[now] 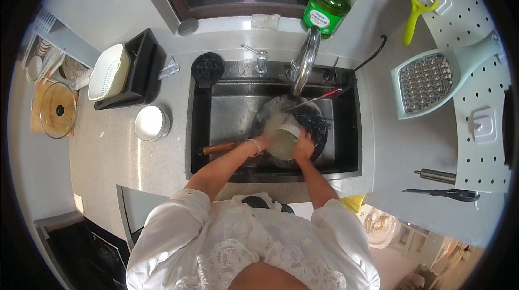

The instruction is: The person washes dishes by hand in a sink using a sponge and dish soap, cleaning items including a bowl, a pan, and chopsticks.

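Note:
A dark wok (320,140) with a wooden handle (219,148) lies in the black kitchen sink (231,107), holding cloudy water. My right hand (304,146) grips the rim of a pale bowl (290,129) tilted in that water. On the bowl's other side is my left hand (264,142), its fingers partly under the cloudy water, so their hold cannot be made out. Above the wok curves the chrome faucet (307,60). A thin tool with a red handle (332,92) leans across the wok's far rim.
Stacked white bowls (151,123) stand on the counter left of the sink. Behind them are a white colander (108,71) and a black rack (142,75). A green soap bottle (326,10) stands behind the faucet. A grater (425,83) hangs at the right.

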### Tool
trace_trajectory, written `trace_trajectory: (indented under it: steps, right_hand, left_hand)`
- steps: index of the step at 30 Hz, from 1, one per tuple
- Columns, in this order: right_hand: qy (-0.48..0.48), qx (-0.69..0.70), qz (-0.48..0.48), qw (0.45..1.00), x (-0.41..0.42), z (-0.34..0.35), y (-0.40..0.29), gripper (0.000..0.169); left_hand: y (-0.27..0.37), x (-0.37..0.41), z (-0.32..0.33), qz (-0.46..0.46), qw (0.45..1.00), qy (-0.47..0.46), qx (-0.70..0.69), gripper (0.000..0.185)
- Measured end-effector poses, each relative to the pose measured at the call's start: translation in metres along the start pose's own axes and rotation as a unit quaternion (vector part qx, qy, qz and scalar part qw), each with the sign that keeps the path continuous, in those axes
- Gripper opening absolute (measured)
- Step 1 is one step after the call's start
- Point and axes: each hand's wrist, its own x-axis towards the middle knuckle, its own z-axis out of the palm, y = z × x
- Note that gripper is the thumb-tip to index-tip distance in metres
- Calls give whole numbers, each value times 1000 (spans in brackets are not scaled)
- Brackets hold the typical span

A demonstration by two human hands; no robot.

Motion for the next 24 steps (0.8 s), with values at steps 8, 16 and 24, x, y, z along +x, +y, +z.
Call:
trace_trajectory:
  steps: [8,16,24]
  right_hand:
    - [-289,614,410,609,6,47,10,37]
    - [-56,194,9,979,35,-31,-22,32]
    - [9,35,-139,990,23,-78,-50,31]
  left_hand:
    - [9,4,18,178,977,120,14,67]
    - [47,-21,9,328,880,203,278,65]
    - [76,-28,7,224,883,156,381,60]
